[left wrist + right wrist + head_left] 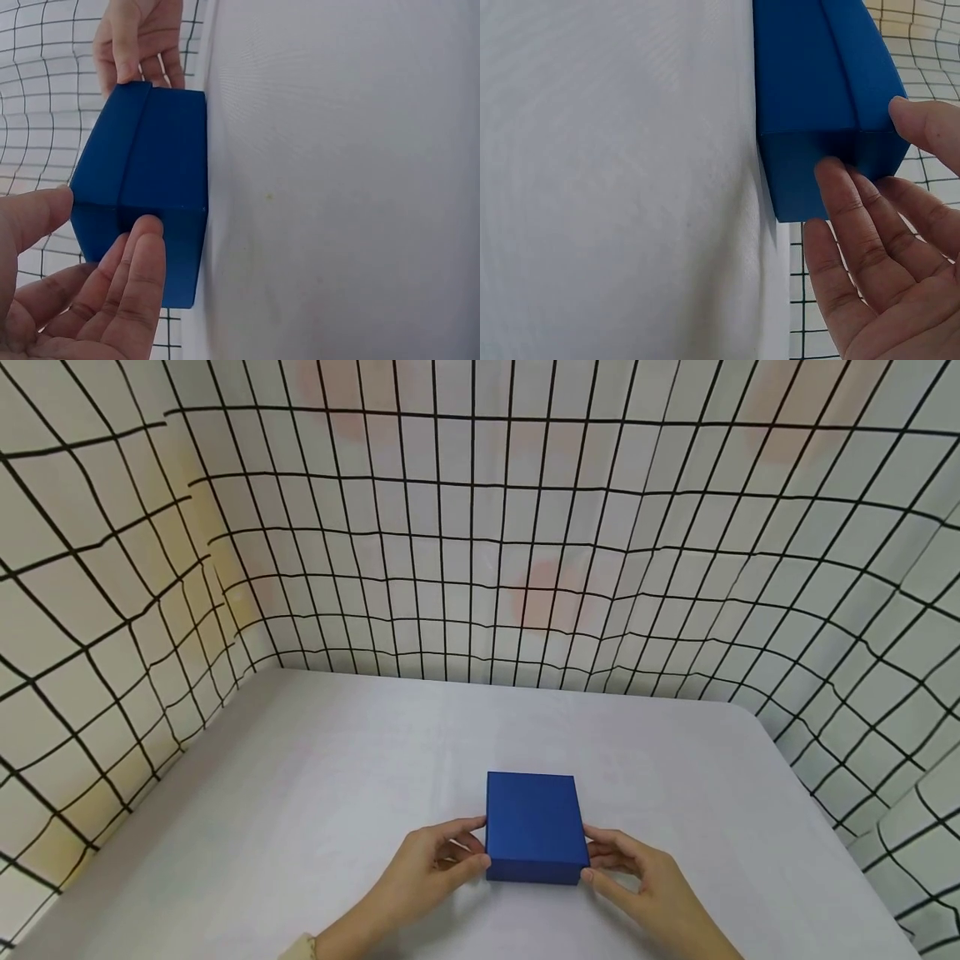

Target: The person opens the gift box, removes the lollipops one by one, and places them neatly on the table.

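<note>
A blue box (534, 818) with a fitted lid sits on the white table, lid upward. At its left side, my left hand (435, 868) holds it with the thumb at the near corner of the lid and the fingers along the side wall. My right hand (637, 877) holds the opposite side in much the same way. Up close in the left wrist view, the seam between lid and base of the box (161, 150) shows, with fingertips by it. Fingers in the right wrist view also touch the box (802, 165) near that seam. The inside of the box is hidden.
The white tabletop (337, 760) spreads around the box. White curtains with a black grid (487, 527) enclose the table at the back and both sides.
</note>
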